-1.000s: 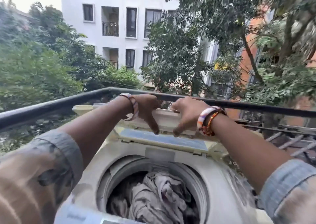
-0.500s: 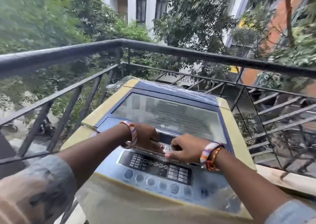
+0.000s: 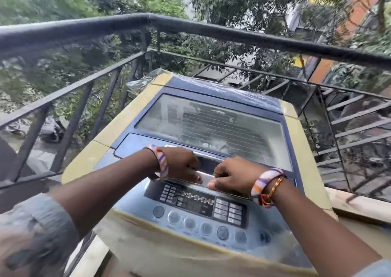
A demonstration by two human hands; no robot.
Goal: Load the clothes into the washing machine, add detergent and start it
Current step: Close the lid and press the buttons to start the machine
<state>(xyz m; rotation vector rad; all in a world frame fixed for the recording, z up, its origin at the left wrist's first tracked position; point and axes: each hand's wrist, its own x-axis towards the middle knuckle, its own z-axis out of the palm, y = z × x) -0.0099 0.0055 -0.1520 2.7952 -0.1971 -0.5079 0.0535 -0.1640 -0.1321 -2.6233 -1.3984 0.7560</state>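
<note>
A yellowed top-loading washing machine (image 3: 131, 115) stands in front of me with its blue-framed glass lid (image 3: 211, 124) lying flat and closed. The clothes are hidden under the lid. My left hand (image 3: 182, 164) and my right hand (image 3: 234, 175) sit side by side at the lid's front edge. The fingers of both curl into the recessed lid handle (image 3: 206, 179), and the thumbs rest on its silver strip. Just below the hands lies the control panel (image 3: 196, 204), with a dark display and a row of round buttons.
A black metal balcony railing (image 3: 232, 33) wraps closely round the machine at the left, back and right. Trees, buildings and a parked scooter (image 3: 53, 130) lie beyond and below. A pale ledge (image 3: 357, 206) runs along the right side.
A second ago the lid stood folded up and clothes showed in the drum. Both hands have brought the lid down flat, and the view has tipped downward.
</note>
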